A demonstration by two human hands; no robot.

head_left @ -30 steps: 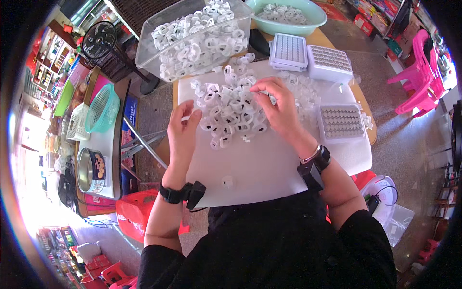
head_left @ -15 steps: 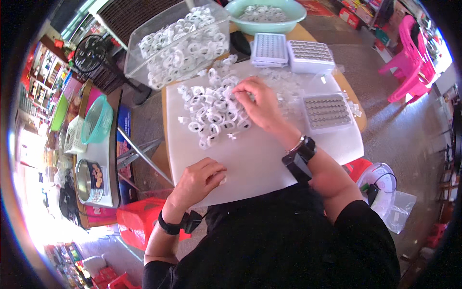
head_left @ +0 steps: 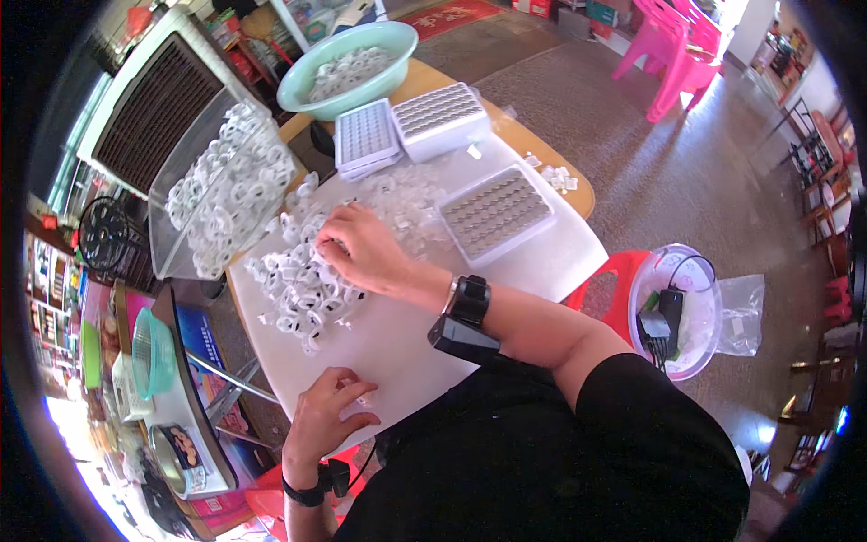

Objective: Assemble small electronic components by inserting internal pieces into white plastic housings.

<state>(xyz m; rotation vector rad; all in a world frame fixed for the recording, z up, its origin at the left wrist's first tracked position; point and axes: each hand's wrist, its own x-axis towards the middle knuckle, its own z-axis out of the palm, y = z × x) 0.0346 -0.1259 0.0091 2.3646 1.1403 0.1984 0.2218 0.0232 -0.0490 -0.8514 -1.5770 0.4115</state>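
White plastic rings (head_left: 302, 294) lie heaped on the pale work surface (head_left: 406, 339); heap taken as landmark. Right hand (head_left: 366, 253) over the heap's right side, fingers curled inward, tips drawn close together at the parts; cannot tell whether a ring is pinched. Left hand (head_left: 323, 417) on the heap's near side, thumb and forefinger spread apart, a small whitish piece (head_left: 364, 398) showing between them, contact unclear. Step in hand, by judgement: right hand picking single rings out while the left minds the loose piece. Next move probably calls for a light pinch on one ring, worked free of its tangled neighbours, and for the left fingers to close on their piece if it is to be lifted. Right of the heap: scattered translucent pieces (head_left: 411, 203), then a tray (head_left: 513, 239) of grey rows, contents too fine to name. Hard to make out: right fingertips, partly masked by the hand itself; rings beneath that hand; the small piece's shape. Left forearm cut off at the lower edge.
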